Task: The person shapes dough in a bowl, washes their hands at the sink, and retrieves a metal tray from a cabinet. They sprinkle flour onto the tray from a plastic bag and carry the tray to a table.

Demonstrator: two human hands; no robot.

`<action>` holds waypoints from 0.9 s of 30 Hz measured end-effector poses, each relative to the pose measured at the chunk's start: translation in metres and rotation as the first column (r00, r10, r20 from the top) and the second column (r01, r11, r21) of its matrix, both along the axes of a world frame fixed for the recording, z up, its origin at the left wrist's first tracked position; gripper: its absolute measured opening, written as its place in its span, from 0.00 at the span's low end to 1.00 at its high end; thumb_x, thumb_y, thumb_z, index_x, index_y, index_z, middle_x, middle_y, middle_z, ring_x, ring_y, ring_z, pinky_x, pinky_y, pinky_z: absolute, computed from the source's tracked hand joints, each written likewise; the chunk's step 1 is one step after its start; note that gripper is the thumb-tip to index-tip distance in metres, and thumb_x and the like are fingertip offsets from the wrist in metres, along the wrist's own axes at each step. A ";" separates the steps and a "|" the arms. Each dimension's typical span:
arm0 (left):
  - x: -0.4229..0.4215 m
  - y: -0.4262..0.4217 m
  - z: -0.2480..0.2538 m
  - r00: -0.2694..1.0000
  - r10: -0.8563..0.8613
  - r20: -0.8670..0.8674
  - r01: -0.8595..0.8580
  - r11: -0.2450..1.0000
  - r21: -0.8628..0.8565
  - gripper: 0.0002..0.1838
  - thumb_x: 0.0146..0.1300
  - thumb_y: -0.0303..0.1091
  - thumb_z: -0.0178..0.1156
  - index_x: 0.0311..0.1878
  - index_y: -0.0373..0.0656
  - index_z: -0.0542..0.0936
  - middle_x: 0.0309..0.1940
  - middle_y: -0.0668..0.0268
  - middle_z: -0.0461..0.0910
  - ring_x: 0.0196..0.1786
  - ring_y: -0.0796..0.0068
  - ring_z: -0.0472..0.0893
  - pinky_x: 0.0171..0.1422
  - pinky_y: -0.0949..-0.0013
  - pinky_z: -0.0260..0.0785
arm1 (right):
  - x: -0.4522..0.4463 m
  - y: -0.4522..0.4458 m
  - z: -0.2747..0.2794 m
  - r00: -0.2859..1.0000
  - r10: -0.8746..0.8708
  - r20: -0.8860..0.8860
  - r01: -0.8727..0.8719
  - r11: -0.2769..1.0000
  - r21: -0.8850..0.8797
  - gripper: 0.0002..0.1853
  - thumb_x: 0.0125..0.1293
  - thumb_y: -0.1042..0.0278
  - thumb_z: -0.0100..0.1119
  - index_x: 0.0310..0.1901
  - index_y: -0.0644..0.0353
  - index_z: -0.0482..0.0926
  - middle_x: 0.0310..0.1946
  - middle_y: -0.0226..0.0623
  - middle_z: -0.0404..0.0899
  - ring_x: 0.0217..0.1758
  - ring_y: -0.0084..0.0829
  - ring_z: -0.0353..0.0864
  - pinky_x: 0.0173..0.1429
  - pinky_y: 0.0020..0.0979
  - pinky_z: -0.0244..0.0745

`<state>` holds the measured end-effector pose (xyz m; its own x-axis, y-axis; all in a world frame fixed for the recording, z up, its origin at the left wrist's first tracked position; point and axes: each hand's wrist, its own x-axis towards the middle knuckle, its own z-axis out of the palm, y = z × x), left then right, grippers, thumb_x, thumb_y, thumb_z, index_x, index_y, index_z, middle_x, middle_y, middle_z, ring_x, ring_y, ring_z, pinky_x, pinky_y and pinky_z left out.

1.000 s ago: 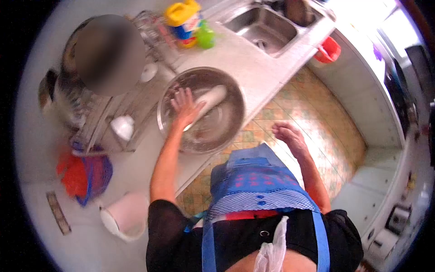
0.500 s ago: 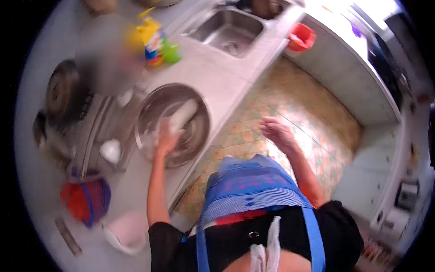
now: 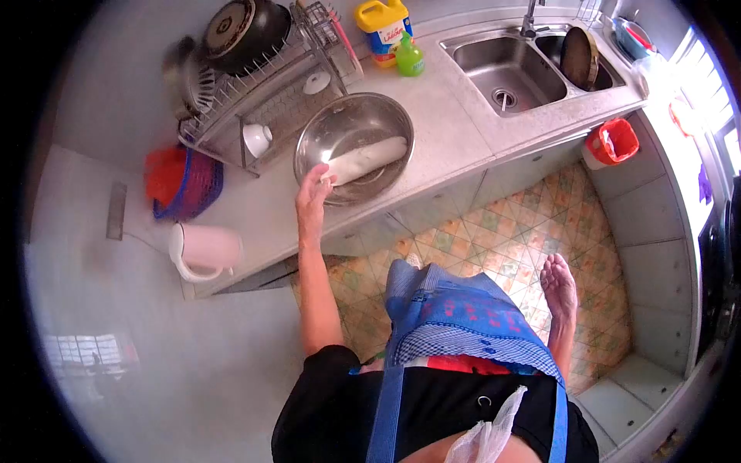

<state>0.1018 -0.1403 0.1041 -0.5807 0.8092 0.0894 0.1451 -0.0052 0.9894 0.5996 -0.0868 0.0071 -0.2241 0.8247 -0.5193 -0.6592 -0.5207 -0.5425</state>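
Observation:
In the head view, a long white radish point(image 3: 367, 160) lies slantwise inside a wide steel bowl point(image 3: 347, 127) on the counter. My left hand point(image 3: 312, 191) reaches over the bowl's near left rim, its fingers closed on the lower left end of the radish. Part of the grip is hidden behind the hand. Off to the right, my right hand point(image 3: 559, 284) hangs over the tiled floor beside the blue apron point(image 3: 463, 305). It is empty, with its fingers stretched out.
A dish rack point(image 3: 262, 96) with pans stands behind the bowl. Nearby are a yellow jug point(image 3: 384, 35), a green bottle point(image 3: 410, 58), a pink kettle point(image 3: 207, 248) and a purple basket point(image 3: 193, 185). A double sink point(image 3: 509, 69) lies right; a red-rimmed bin point(image 3: 614, 143) hangs at the corner.
The head view has swung, so the counter and bowl appear further right and higher. My left hand stays at the radish's end. My right hand now appears further right and lower.

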 end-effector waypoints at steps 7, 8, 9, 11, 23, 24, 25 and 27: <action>0.126 -0.047 -0.037 0.954 0.091 0.286 -0.077 0.995 -0.062 0.15 0.63 0.30 0.50 0.53 0.38 0.70 0.49 0.64 0.73 0.48 0.74 0.75 0.52 0.74 0.66 | 0.048 0.014 -0.004 0.981 0.177 0.073 -0.183 0.980 0.077 0.17 0.60 0.72 0.50 0.52 0.65 0.66 0.48 0.37 0.72 0.46 0.28 0.75 0.51 0.27 0.70; 0.139 -0.053 -0.048 0.950 0.112 0.293 -0.080 0.990 -0.118 0.15 0.63 0.30 0.50 0.52 0.38 0.71 0.48 0.64 0.74 0.48 0.75 0.75 0.51 0.74 0.66 | 0.044 0.010 0.009 0.975 0.155 0.159 -0.159 0.987 0.011 0.16 0.60 0.72 0.50 0.50 0.65 0.67 0.45 0.38 0.74 0.43 0.27 0.75 0.50 0.27 0.71; 0.152 -0.057 -0.058 0.947 0.137 0.291 -0.089 0.981 -0.173 0.14 0.63 0.30 0.50 0.51 0.38 0.71 0.47 0.64 0.74 0.47 0.76 0.75 0.51 0.75 0.66 | 0.051 0.010 -0.005 0.977 0.189 0.099 -0.197 0.977 0.079 0.15 0.61 0.71 0.50 0.49 0.65 0.68 0.43 0.38 0.75 0.42 0.26 0.76 0.49 0.27 0.71; 0.176 -0.063 -0.085 0.934 0.124 0.336 -0.061 0.979 -0.193 0.14 0.63 0.30 0.50 0.51 0.37 0.71 0.46 0.63 0.75 0.45 0.75 0.75 0.49 0.74 0.68 | 0.051 0.009 0.000 0.972 0.212 0.101 -0.218 0.975 0.049 0.15 0.61 0.71 0.51 0.49 0.65 0.68 0.45 0.39 0.75 0.46 0.27 0.75 0.51 0.28 0.71; 0.216 0.019 -0.122 0.882 -0.142 0.449 0.264 0.938 -0.223 0.09 0.63 0.31 0.51 0.44 0.39 0.74 0.34 0.64 0.79 0.36 0.77 0.77 0.46 0.73 0.71 | 0.044 0.061 0.006 0.958 0.092 -0.271 -0.094 0.996 0.007 0.21 0.65 0.62 0.47 0.55 0.65 0.66 0.51 0.41 0.72 0.54 0.31 0.72 0.59 0.31 0.67; 0.216 0.029 -0.125 0.882 -0.161 0.443 0.297 0.920 -0.256 0.09 0.63 0.31 0.51 0.43 0.39 0.74 0.33 0.64 0.79 0.36 0.77 0.77 0.46 0.73 0.71 | 0.044 0.064 0.007 0.960 0.112 -0.257 -0.098 0.993 0.066 0.20 0.66 0.61 0.46 0.55 0.64 0.67 0.50 0.39 0.73 0.53 0.30 0.73 0.58 0.30 0.68; 0.219 0.043 -0.125 0.881 -0.184 0.436 0.330 0.899 -0.287 0.09 0.63 0.31 0.51 0.43 0.38 0.75 0.33 0.64 0.79 0.36 0.77 0.78 0.46 0.73 0.71 | 0.047 0.069 0.009 0.962 0.130 -0.239 -0.102 0.987 0.125 0.19 0.66 0.61 0.45 0.54 0.63 0.68 0.50 0.38 0.74 0.52 0.29 0.74 0.57 0.29 0.68; 0.227 0.070 -0.123 0.858 -0.268 0.439 0.409 0.873 -0.266 0.09 0.63 0.31 0.51 0.42 0.38 0.75 0.33 0.64 0.79 0.36 0.77 0.78 0.46 0.73 0.71 | 0.050 0.071 0.020 0.981 0.046 -0.190 -0.031 0.996 0.081 0.18 0.67 0.60 0.44 0.53 0.62 0.69 0.48 0.36 0.74 0.50 0.28 0.75 0.55 0.29 0.69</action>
